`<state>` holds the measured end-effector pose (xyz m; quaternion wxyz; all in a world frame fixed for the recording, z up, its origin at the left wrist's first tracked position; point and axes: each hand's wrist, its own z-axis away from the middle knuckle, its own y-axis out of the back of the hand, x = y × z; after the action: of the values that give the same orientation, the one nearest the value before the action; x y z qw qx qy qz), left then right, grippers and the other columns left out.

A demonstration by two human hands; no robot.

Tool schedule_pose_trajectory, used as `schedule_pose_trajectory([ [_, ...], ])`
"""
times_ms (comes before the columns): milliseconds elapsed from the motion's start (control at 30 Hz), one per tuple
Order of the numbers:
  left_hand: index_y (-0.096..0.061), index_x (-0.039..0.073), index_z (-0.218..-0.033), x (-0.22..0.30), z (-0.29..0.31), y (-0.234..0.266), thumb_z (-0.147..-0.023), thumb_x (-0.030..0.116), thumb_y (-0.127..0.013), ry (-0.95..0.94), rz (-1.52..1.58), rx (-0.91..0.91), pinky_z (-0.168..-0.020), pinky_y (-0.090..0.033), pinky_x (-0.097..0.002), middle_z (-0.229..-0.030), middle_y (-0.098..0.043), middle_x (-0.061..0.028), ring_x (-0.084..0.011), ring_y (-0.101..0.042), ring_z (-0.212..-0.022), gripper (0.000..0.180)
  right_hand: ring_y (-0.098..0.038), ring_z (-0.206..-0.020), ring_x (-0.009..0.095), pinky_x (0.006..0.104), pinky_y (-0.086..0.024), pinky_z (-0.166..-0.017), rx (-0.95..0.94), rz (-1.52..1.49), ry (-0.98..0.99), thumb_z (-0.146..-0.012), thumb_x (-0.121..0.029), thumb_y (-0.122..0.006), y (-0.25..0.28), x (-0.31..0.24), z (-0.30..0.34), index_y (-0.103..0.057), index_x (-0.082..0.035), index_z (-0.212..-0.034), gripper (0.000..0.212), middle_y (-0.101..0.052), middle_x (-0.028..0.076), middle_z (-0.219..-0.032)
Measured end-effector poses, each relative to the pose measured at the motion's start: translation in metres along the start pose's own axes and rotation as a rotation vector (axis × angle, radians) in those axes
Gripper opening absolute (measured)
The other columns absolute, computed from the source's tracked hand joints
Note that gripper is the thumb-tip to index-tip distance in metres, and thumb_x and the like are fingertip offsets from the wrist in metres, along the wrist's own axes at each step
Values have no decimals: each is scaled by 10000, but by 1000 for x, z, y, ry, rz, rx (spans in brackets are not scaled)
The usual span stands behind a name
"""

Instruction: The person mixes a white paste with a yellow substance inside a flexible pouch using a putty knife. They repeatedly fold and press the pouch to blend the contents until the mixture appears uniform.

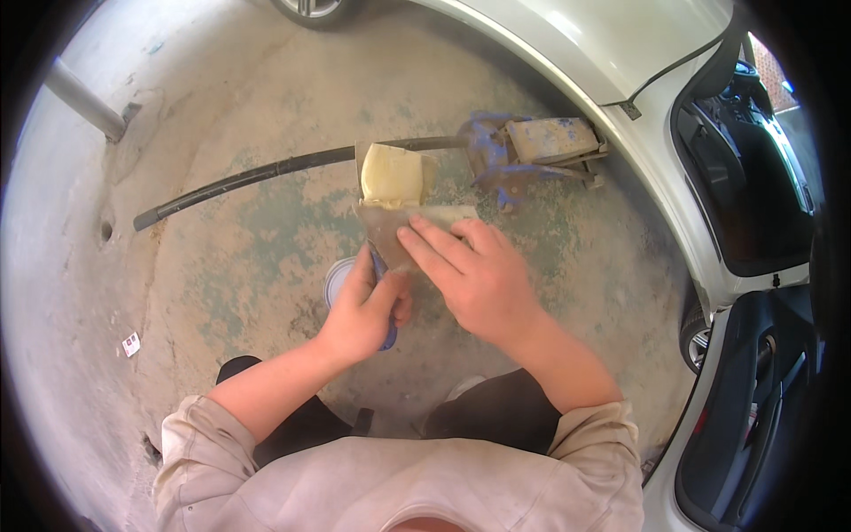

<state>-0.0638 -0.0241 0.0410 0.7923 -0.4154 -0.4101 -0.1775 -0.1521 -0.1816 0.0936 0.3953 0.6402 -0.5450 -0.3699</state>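
Note:
My left hand [363, 306] is closed round the blue handle [387, 332] of a putty knife, which points away from me. The fingers of my right hand [483, 270] lie along a thin grey flat spreader [390, 232]; its thumb is hidden underneath. Just beyond the spreader, a thick slab of pale yellow putty [393, 175] sits on a flat blade or plate, touching the spreader's far edge. Where knife blade and spreader overlap, I cannot tell them apart. Below my left hand, a round white tub or lid [337, 277] is partly covered.
A blue floor jack [505, 155] with a long black handle [257, 177] lies across the worn concrete floor. A pale car [567, 44] stands at the far right, its door [753, 399] open beside me. A grey post [89, 102] rises at the left, and a small card [131, 344] lies nearby.

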Motion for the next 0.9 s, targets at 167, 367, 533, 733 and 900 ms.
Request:
schedule_pose_trajectory([
  [167, -411, 33, -1176, -5, 3, 17, -1022, 107, -428, 23, -72, -65, -550, -423, -275, -788, -501, -40, -117, -486, -616, 172, -555, -901, 217, 336, -501, -761, 55, 5, -13, -749, -126, -598, -5, 4, -3, -670, -66, -1192, 453, -647, 47, -1210],
  [367, -408, 57, -1161, 3, 5, 23, -1024, 107, -436, 73, -66, -127, -542, -399, -267, -819, -482, -33, -114, -467, -614, 149, -577, -895, 214, 334, -505, -756, 93, -15, -18, -735, -116, -615, -7, 10, -5, -697, -86, -1146, 420, -672, 37, -1134],
  [533, -406, 92, -1120, 13, 6, 30, -1022, 112, -461, 154, -48, -206, -546, -389, -278, -821, -472, -39, -117, -446, -608, 114, -602, -879, 228, 336, -517, -754, 238, -74, -28, -717, -46, -657, 2, 18, -6, -724, -88, -1088, 380, -693, 42, -1078],
  [733, -424, 82, -1141, 31, 2, 45, -991, 125, -514, 329, 41, -418, -530, -363, -287, -777, -468, -38, -122, -426, -582, 180, -651, -850, 268, 363, -533, -736, 315, -379, -124, -739, 4, -668, 10, 41, -7, -724, -60, -1086, 357, -713, 74, -1027],
  [900, -474, 62, -1098, 37, -4, 61, -979, 122, -533, 284, -86, -475, -533, -375, -276, -795, -498, -28, -114, -444, -603, 146, -652, -773, 272, 360, -514, -653, 62, -443, -239, -835, -28, -649, 33, 46, -3, -709, -21, -1067, 240, -700, 129, -937],
])
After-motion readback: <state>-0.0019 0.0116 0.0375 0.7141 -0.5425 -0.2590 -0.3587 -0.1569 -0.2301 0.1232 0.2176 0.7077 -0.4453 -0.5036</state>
